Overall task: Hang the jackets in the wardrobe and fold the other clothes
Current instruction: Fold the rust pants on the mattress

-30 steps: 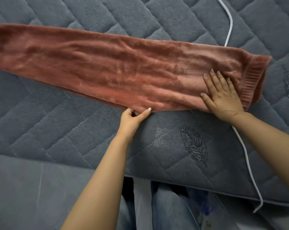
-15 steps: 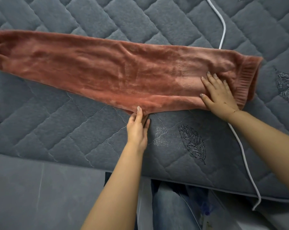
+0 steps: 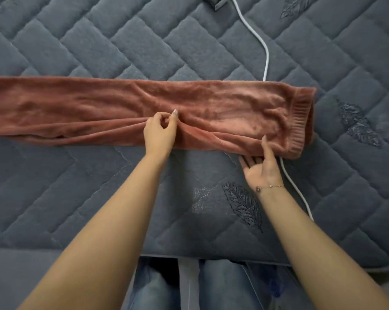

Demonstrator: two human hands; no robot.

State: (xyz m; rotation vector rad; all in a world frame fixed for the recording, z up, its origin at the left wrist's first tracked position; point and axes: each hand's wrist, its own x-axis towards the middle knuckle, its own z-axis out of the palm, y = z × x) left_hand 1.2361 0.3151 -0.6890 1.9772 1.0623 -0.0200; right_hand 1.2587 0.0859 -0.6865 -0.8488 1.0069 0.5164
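Head view: your left hand [image 3: 159, 133] pinches a fold in the middle of the pink fleece trousers [image 3: 99, 108], stretched flat across the grey quilted bed [image 3: 77, 198]. Your right hand [image 3: 261, 166] grips their near edge, thumb on top, beside the ribbed cuff [image 3: 299, 121].

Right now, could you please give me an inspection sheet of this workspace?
Surface: grey quilted bed cover with stitched leaf patterns.
Job's things: one long pink fleece garment lying flat across the cover, ribbed cuff at the right end.
Clutter: dark object at the top edge, too cut off to identify.
Grips: left hand pinches the garment's near fold; right hand has fingers under the near edge, thumb on top.
Cables: white cable runs under the garment and off the bed's near edge.
Surroundings: the person's jeans below the bed edge.
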